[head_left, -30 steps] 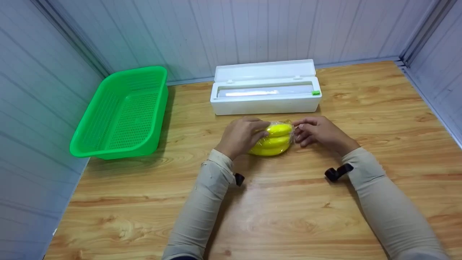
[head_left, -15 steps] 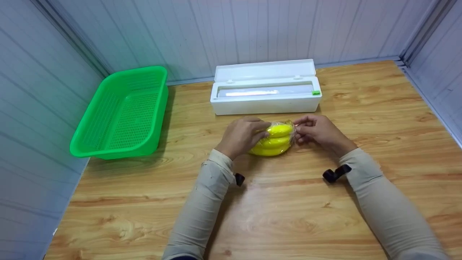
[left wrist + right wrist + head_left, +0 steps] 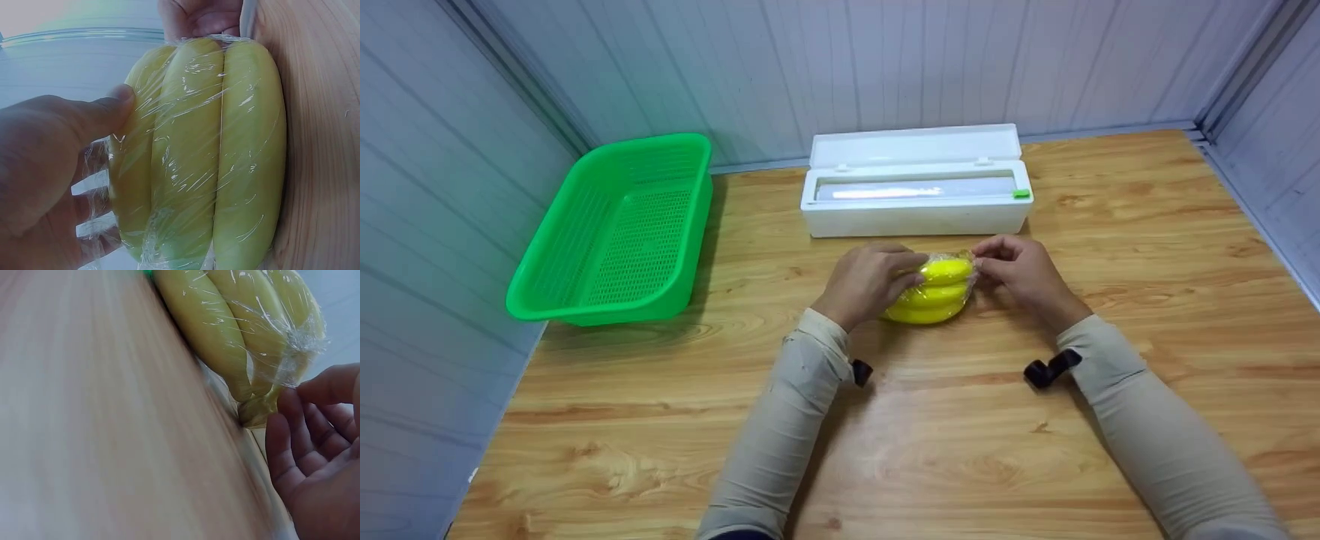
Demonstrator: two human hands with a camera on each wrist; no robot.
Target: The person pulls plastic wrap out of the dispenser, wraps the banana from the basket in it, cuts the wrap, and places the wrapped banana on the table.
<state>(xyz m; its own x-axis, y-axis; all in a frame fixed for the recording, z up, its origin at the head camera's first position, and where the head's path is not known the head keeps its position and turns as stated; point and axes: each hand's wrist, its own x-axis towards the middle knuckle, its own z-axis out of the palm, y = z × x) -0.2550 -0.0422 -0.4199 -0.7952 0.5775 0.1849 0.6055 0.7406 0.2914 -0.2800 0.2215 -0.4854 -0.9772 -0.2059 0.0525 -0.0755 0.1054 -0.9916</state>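
A bunch of yellow bananas (image 3: 934,294) lies on the table, wrapped in clear cling film (image 3: 185,152) that is creased over the fruit. My left hand (image 3: 870,285) holds the bunch from its left side. In the left wrist view its thumb presses the outer banana, while the other fingers reach behind, partly seen through loose film. At the stem end, my right hand (image 3: 1027,276) pinches a bit of the film between thumb and index finger. The right wrist view shows this pinch beside the stem (image 3: 259,410), the other fingers loosely bent.
Behind the hands stands a long white cling film box (image 3: 915,222) with its lid up, a roll inside and a green slider (image 3: 1020,194) at the right end. A green plastic basket (image 3: 519,296) sits at the left, near the wall panels (image 3: 885,67).
My right hand has moved slightly left toward the stem, and its thumb and fingers have come together on the film. My left hand stays on the bananas. The head view has shifted a little.
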